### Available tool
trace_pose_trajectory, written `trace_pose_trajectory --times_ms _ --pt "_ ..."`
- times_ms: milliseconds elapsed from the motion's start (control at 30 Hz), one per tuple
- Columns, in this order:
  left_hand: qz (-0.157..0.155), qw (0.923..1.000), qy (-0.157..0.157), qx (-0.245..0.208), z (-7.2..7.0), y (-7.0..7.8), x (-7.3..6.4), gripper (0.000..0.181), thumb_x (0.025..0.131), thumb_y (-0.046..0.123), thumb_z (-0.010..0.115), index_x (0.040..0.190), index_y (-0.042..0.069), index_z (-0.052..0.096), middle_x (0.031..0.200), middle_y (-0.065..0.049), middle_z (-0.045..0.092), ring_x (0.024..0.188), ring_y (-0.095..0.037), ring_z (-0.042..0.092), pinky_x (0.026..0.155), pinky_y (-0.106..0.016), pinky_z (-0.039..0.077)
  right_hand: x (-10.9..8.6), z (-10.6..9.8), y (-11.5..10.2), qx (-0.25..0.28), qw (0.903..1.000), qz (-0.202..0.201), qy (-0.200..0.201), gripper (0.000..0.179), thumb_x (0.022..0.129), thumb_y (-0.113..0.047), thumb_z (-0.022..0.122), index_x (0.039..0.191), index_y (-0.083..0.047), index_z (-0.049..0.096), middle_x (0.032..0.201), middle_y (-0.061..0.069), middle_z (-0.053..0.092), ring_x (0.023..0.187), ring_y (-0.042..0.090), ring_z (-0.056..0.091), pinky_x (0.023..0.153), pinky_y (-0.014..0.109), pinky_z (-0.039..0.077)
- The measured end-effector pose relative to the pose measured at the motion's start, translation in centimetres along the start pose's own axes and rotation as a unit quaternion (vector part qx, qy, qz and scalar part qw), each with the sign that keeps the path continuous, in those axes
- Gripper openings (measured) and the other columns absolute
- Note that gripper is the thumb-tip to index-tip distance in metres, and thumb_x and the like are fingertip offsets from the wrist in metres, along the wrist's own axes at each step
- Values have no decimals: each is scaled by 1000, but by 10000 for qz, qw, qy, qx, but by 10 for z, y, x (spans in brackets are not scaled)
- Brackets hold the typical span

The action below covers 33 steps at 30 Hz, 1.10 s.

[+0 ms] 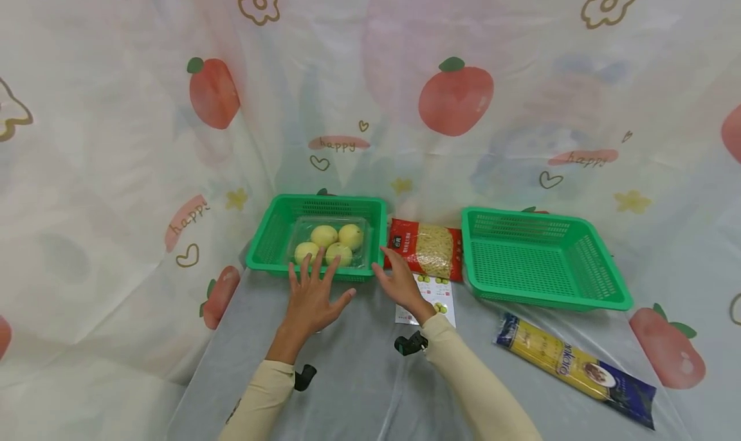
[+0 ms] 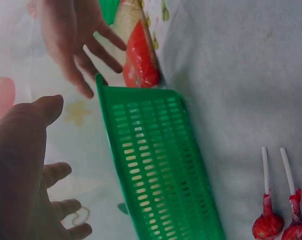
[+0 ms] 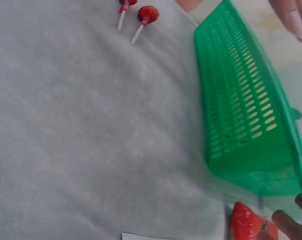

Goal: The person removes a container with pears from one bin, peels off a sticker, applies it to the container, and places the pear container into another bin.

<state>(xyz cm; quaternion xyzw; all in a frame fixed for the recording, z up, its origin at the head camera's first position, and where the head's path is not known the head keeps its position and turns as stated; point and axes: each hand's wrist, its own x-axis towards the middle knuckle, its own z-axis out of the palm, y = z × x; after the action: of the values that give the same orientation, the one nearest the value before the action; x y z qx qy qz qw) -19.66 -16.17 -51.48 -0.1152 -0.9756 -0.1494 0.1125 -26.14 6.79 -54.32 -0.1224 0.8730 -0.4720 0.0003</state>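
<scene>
My left hand (image 1: 314, 303) hovers with spread fingers over the front rim of the left green basket (image 1: 263, 261). Inside that basket sits a clear plastic box (image 1: 297, 232) holding several round, pale yellow fruits (image 1: 324, 236). Close to the basket's front right corner is my right hand (image 1: 401, 288), its fingers extended and thumb apart. Neither hand holds anything. In the left wrist view, both the left hand (image 2: 21, 170) and right hand (image 2: 83, 42) appear above the basket's rim. Two red-wrapped lollipops (image 2: 267, 225) lie in front of the basket, hidden behind the left hand in the head view.
Right of the basket lies a red and clear bag of dry noodles (image 1: 435, 250), with a printed sheet (image 1: 434, 296) in front of it. A second green basket (image 1: 521, 261) stands farther right. A yellow and blue pasta packet (image 1: 573, 364) lies nearer the front. Patterned cloth hangs behind.
</scene>
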Motion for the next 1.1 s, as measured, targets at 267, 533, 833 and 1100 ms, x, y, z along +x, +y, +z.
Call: trace_pose_trajectory --times_ms 267,533,833,1100 --pt "-142 9997 105 -157 2 -11 7 84 98 60 66 166 17 39 173 -23 24 158 -51 19 120 -81 10 0 6 3 -167 9998 4 135 63 109 -32 61 163 -8 41 166 17 42 154 41 37 119 64 37" --pt "-448 9939 83 -999 0 -36 34 77 103 51 65 164 11 40 170 -26 26 155 -51 23 120 -77 19 1 7 8 -497 9987 28 84 64 109 -38 61 165 -17 39 168 16 41 156 38 35 119 63 38" --pt "-857 9765 -544 -1902 -7 -69 74 76 108 41 56 167 3 28 171 -34 15 155 -58 14 116 -78 23 2 3 3 -1020 9947 -31 82 66 108 -41 62 163 -13 43 165 14 45 150 35 43 114 60 46" --pt "-766 9731 -923 -1966 -8 -94 99 74 111 36 49 164 -8 22 167 -37 23 156 -55 16 124 -71 6 3 2 2 -1165 9932 83 0 66 108 -42 63 164 -14 42 166 13 45 149 33 44 114 57 47"
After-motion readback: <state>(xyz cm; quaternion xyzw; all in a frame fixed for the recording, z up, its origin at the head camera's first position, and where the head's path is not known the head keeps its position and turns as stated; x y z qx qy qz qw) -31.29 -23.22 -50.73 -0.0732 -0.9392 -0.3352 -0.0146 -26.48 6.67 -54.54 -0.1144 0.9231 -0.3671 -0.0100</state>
